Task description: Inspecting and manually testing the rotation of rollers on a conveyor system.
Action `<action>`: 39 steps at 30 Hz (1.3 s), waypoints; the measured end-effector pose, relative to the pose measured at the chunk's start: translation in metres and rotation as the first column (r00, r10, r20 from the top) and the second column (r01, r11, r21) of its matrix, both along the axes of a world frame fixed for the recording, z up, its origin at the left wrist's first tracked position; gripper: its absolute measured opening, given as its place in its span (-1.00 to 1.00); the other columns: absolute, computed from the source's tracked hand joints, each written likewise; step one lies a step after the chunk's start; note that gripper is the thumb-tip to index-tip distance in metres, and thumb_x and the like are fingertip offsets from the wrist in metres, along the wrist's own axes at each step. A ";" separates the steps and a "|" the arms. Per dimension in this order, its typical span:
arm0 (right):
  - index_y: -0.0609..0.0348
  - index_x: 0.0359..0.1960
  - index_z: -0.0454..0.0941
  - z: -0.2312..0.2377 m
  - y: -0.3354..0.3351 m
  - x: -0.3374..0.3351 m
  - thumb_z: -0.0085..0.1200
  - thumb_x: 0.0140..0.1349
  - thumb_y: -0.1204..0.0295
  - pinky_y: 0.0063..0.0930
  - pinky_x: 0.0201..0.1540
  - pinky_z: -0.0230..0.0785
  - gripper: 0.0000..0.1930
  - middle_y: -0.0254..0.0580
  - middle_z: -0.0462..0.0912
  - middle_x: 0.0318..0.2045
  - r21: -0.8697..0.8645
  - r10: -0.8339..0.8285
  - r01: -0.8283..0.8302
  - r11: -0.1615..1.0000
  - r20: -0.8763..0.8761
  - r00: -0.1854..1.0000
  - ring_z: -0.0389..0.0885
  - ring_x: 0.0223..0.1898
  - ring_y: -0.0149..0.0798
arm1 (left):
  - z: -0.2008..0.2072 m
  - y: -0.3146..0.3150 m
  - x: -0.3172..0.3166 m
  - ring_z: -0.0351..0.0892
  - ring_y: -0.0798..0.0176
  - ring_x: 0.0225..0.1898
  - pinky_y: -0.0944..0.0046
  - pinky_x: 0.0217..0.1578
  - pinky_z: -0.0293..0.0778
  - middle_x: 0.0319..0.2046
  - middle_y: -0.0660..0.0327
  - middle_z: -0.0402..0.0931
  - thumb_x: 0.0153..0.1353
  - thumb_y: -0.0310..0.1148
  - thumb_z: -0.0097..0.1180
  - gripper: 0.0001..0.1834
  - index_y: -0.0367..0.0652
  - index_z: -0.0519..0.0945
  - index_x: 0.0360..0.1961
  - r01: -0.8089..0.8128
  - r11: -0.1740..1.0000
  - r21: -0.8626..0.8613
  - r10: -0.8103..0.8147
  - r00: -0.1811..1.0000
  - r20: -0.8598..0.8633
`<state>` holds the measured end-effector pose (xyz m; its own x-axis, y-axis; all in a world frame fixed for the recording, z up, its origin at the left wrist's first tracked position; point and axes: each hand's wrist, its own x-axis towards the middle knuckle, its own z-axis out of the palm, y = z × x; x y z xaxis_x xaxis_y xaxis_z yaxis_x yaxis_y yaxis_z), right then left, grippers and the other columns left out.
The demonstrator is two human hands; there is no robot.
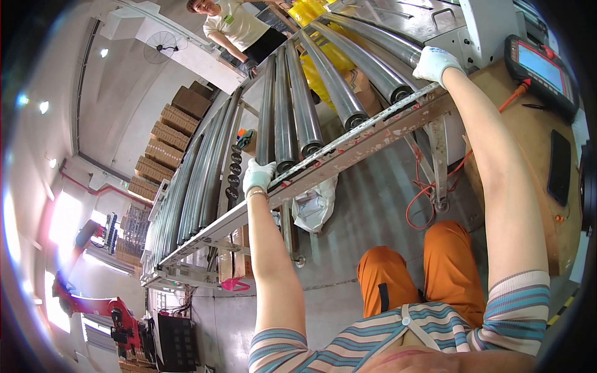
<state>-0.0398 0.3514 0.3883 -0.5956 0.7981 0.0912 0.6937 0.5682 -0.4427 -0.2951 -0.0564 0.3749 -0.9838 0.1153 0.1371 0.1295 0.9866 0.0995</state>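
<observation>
A roller conveyor (348, 146) with several grey metal rollers slants across the view, its near side rail painted white and chipped. My left hand (258, 176), in a white glove, grips this rail beside the near end of a roller (266, 124). Farther right, my right hand (437, 65), also gloved in white, is curled over the same rail near its right end, beside another roller (388, 40). The palms and some fingertips are hidden. Between the hands, the rollers bear no load.
A co-worker (239, 28) stands across the conveyor, a dark-gloved hand on its far side. Cardboard boxes (168, 133) are stacked beyond. At right, a handheld control pendant (541, 74) and a black phone (559, 168) lie on brown cardboard. A red cable (410, 211) hangs below; a red robot arm (118, 314) stands left.
</observation>
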 end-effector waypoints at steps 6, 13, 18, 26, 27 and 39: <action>0.09 -0.12 0.67 0.000 0.002 -0.001 0.20 -0.08 0.28 -0.20 0.00 0.48 -0.59 -0.01 0.68 -0.13 -0.003 0.000 0.000 1.000 0.005 1.000 0.66 -0.08 0.01 | 0.002 -0.001 0.004 0.47 -0.05 0.15 0.06 0.14 0.39 0.13 -0.06 0.46 0.00 0.19 0.19 -0.15 -0.22 0.39 0.17 -0.015 1.000 0.006 0.015 1.000 -0.018; 0.09 -0.09 0.65 -0.003 0.005 -0.004 0.20 -0.08 0.28 -0.18 0.03 0.47 -0.56 -0.03 0.67 -0.11 -0.007 -0.002 0.002 1.000 0.018 1.000 0.65 -0.06 0.00 | 0.008 0.001 0.017 0.50 -0.05 0.13 0.04 0.09 0.44 0.09 -0.11 0.49 0.00 0.24 0.19 -0.17 -0.26 0.50 0.09 -0.047 0.999 -0.011 0.046 0.996 -0.073; 0.09 -0.09 0.66 -0.004 0.004 -0.005 0.19 -0.07 0.27 -0.18 0.04 0.46 -0.57 -0.03 0.67 -0.10 0.012 -0.017 0.017 1.000 0.018 1.000 0.65 -0.05 -0.01 | 0.009 0.001 0.019 0.51 -0.05 0.12 0.05 0.09 0.44 0.10 -0.11 0.48 -0.01 0.26 0.19 -0.17 -0.26 0.52 0.08 -0.037 0.999 -0.003 0.037 0.996 -0.087; 0.09 -0.08 0.65 -0.001 0.002 -0.003 0.17 -0.05 0.28 -0.19 0.04 0.46 -0.57 -0.02 0.66 -0.09 -0.007 -0.004 0.004 1.000 0.031 1.000 0.65 -0.04 0.00 | 0.005 0.003 0.010 0.49 -0.06 0.14 0.05 0.12 0.41 0.10 -0.12 0.48 0.00 0.24 0.18 -0.14 -0.28 0.47 0.11 -0.063 0.998 -0.022 0.061 0.995 -0.075; 0.09 -0.08 0.65 -0.001 0.002 -0.003 0.17 -0.05 0.28 -0.19 0.04 0.46 -0.58 -0.03 0.67 -0.09 -0.008 -0.006 0.006 1.000 0.031 0.999 0.65 -0.05 0.00 | 0.006 0.003 0.009 0.49 -0.06 0.14 0.06 0.13 0.41 0.10 -0.12 0.48 0.00 0.23 0.18 -0.14 -0.29 0.46 0.12 -0.046 0.999 -0.015 0.045 0.999 -0.029; 0.05 -0.09 0.66 -0.002 0.002 -0.001 0.19 -0.07 0.29 -0.18 0.01 0.47 -0.58 -0.04 0.67 -0.10 -0.011 0.004 -0.004 1.000 0.012 1.000 0.65 -0.05 0.01 | 0.007 0.005 0.012 0.48 -0.06 0.15 0.07 0.14 0.39 0.11 -0.10 0.48 0.02 0.18 0.19 -0.17 -0.30 0.45 0.13 -0.030 1.000 -0.005 0.030 1.000 0.000</action>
<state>-0.0411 0.3532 0.3865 -0.5998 0.7966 0.0754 0.6968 0.5663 -0.4403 -0.2833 -0.0514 0.3818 -0.9869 0.0865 0.1362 0.0998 0.9905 0.0941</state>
